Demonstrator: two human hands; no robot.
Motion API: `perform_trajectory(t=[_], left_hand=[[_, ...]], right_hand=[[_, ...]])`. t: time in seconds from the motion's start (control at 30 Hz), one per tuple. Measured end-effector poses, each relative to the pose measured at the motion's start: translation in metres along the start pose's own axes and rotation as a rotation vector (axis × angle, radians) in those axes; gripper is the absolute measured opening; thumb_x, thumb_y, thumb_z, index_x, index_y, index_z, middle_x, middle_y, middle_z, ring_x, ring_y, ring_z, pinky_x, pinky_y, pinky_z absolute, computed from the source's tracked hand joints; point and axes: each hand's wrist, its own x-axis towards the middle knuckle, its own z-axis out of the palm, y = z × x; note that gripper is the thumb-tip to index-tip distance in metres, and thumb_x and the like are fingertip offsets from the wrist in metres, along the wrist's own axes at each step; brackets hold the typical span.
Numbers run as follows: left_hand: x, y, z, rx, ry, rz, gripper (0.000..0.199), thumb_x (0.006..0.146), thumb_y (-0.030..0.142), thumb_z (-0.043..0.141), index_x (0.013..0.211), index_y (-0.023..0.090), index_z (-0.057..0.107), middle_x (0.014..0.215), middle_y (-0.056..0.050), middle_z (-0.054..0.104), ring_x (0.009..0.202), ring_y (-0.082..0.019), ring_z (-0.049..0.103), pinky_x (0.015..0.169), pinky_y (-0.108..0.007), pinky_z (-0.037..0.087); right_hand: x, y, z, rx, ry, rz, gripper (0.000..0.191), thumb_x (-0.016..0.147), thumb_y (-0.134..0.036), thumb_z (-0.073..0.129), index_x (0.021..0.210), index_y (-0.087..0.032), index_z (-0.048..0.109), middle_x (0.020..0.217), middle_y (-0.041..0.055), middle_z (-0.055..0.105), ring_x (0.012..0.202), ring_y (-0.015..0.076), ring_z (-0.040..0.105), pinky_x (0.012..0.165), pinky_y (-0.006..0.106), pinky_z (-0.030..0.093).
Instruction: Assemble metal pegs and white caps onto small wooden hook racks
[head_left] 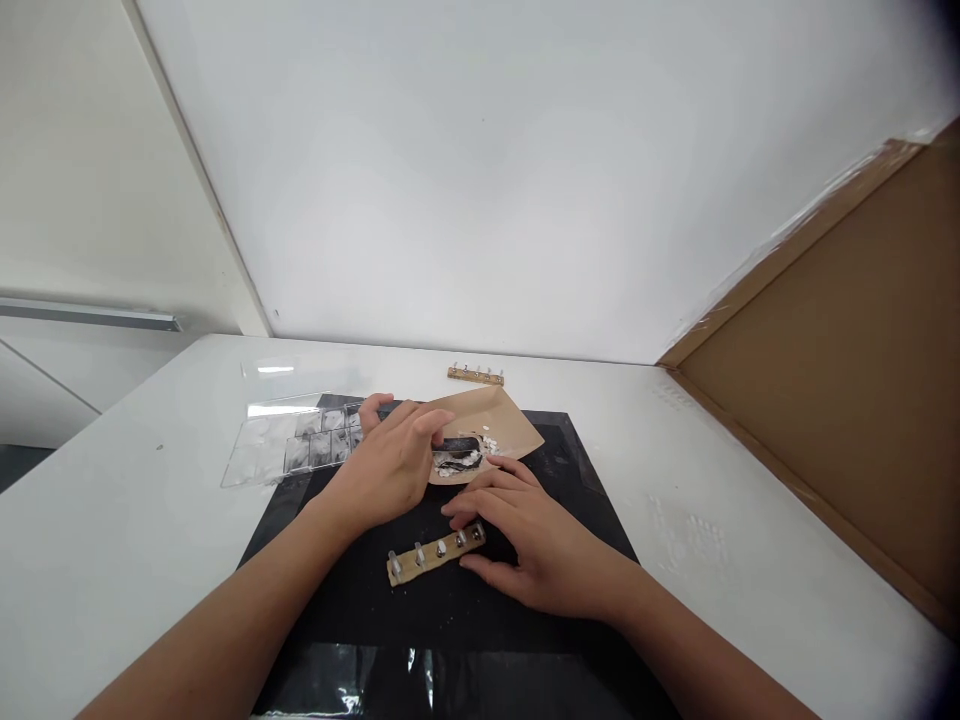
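Note:
My right hand (521, 545) lies low over the black mat (420, 625), thumb and fingers on either side of the right end of a small wooden strip (429, 567). Several small clear and metallic pieces stand in a row along that strip. Over the left side of a tan paper tray (517, 425) is my left hand (397, 455), its fingers curled and one finger sticking out to the left. Its fingertips are partly hidden, and what they pinch cannot be made out. Beside them in the tray lie a dark, narrow object (459, 444) and scattered small white pieces (490, 444).
Left of the tray, a clear compartment box (300, 445) with its lid raised overlaps the mat. A second wooden strip (475, 376) with similar pieces lies behind the tray. A white wall (480, 200) closes the back, and brown cardboard (840, 350) stands at right.

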Motion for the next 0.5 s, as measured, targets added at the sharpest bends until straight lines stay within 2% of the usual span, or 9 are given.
perform_trajectory(t=[0.1,0.2,0.3,0.5], left_hand=[[0.001,0.0,-0.002,0.059,-0.049,-0.029,0.058,0.082,-0.012,0.041,0.127,0.023,0.049,0.097,-0.001,0.076,0.107,-0.025,0.065,0.11,-0.055,0.022],[0.002,0.0,-0.003,0.111,-0.024,-0.019,0.057,0.077,-0.015,0.042,0.116,0.023,0.058,0.099,-0.001,0.079,0.116,-0.028,0.063,0.11,-0.057,0.02],[0.003,0.0,-0.003,0.118,0.003,-0.007,0.056,0.074,-0.016,0.043,0.111,0.023,0.06,0.096,0.001,0.079,0.113,-0.027,0.063,0.109,-0.057,0.021],[0.004,0.001,-0.003,0.088,0.015,0.009,0.05,0.077,-0.011,0.046,0.112,0.021,0.061,0.096,-0.003,0.079,0.112,-0.029,0.062,0.105,-0.056,0.026]], right_hand=[[0.0,-0.004,0.0,-0.035,0.038,-0.032,0.038,0.092,-0.028,0.078,0.127,-0.028,0.062,0.118,0.0017,0.073,0.118,0.0219,0.065,0.129,0.051,0.022],[0.001,-0.008,0.004,-0.023,0.094,-0.059,0.044,0.091,-0.032,0.081,0.129,-0.029,0.06,0.114,0.0008,0.075,0.118,0.0223,0.066,0.127,0.05,0.024],[0.004,-0.009,0.012,-0.015,0.123,-0.05,0.052,0.088,-0.031,0.085,0.132,-0.029,0.058,0.107,-0.002,0.077,0.118,0.0225,0.066,0.126,0.049,0.023],[0.008,-0.007,0.021,-0.015,0.133,-0.03,0.047,0.089,-0.027,0.084,0.129,-0.028,0.059,0.103,-0.0038,0.079,0.115,0.0216,0.067,0.125,0.049,0.023]])
